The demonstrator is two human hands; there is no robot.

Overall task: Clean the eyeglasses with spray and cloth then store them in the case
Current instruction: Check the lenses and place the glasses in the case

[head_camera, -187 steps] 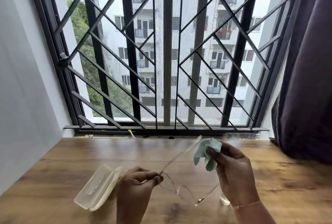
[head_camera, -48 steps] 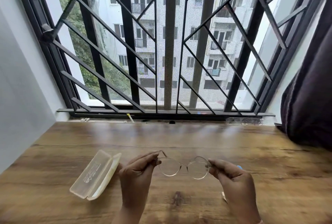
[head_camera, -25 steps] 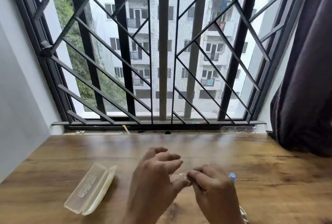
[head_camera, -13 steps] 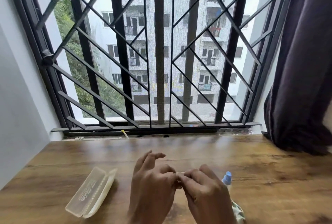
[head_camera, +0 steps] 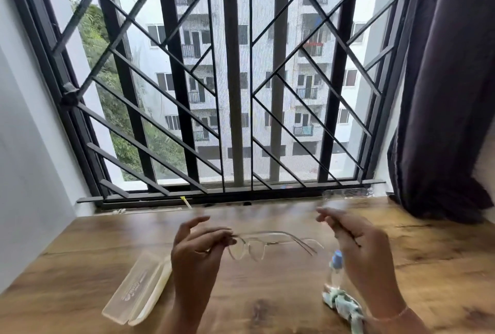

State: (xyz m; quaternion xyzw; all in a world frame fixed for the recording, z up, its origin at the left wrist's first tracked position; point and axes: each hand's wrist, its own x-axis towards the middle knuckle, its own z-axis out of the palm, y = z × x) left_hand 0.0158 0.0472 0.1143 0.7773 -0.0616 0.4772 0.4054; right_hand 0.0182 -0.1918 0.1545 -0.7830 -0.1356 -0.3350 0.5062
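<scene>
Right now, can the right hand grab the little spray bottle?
Probably yes. The right hand is open and holds nothing, and the spray bottle stands on the table just beside it, with nothing between them.

Beside the clear, pale-rimmed glasses [head_camera: 257,246], a translucent cream case [head_camera: 138,292] is lying on the brown wood-grain table [head_camera: 267,293]; a blue-capped bottle [head_camera: 334,266] is standing by a mint patterned cloth [head_camera: 341,304]

Wooden table [head_camera: 267,293], barred window [head_camera: 235,79], dark curtain [head_camera: 450,79].
</scene>
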